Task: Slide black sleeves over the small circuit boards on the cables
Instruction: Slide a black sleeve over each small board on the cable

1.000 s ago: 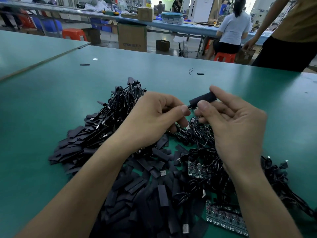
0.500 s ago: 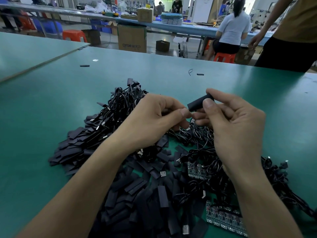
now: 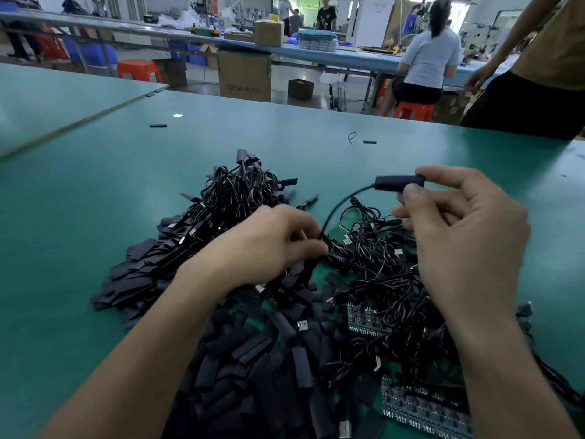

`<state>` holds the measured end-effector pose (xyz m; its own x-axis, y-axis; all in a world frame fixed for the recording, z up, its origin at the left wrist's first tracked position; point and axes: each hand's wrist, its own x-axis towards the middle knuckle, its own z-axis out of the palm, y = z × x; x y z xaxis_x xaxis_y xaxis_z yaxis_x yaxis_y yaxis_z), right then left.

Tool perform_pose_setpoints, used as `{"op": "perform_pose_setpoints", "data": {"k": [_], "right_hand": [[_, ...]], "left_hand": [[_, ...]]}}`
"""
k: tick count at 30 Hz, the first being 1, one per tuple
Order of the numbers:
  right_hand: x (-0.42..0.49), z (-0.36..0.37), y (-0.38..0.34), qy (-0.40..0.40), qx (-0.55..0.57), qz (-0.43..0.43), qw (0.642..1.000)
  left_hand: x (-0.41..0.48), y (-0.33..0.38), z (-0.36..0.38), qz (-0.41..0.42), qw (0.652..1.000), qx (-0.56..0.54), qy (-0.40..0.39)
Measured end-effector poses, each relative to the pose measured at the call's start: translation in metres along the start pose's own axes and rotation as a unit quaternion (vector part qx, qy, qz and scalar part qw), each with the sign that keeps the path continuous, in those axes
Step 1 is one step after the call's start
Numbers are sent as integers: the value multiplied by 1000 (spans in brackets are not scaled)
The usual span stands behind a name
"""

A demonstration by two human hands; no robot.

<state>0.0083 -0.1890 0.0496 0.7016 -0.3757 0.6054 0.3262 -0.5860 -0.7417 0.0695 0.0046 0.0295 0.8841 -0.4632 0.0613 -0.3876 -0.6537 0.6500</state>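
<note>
- The right hand (image 3: pixel 468 236) pinches a black sleeve (image 3: pixel 399 182) between thumb and forefinger and holds it level above the table (image 3: pixel 95 201); the other fingers curl loosely.
- No board shows at either end of the sleeve, so I'd judge it fully slid on and this piece about done.
- A cable (image 3: pixel 340 204) leaves the sleeve's nine o'clock end and bends down to the left hand (image 3: pixel 275 245), whose curled fingers seem to grip it low, at the edge of the tangle of cables (image 3: pixel 380 280).
- The sleeve sits at eleven o'clock from the right hand and two o'clock from the left, well apart from the left.
- Next move, I'd guess: drop this cable on the finished heap (image 3: pixel 240 198) at twelve o'clock of the left hand.
- Then it calls for a fresh one from the loose sleeves (image 3: pixel 253 359) at six o'clock.
</note>
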Motion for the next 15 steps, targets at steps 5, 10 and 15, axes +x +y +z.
{"op": "perform_pose_setpoints", "data": {"k": [5, 10, 15], "right_hand": [[6, -19, 0, -135, -182, 66, 972], [5, -24, 0, -258, -271, 128, 919], [4, -27, -2, -344, -268, 126, 891]], "left_hand": [[6, -6, -12, -28, 961, -84, 263], [9, -26, -21, -92, 907, -76, 404], [11, -43, -21, -132, 900, -31, 414]]}}
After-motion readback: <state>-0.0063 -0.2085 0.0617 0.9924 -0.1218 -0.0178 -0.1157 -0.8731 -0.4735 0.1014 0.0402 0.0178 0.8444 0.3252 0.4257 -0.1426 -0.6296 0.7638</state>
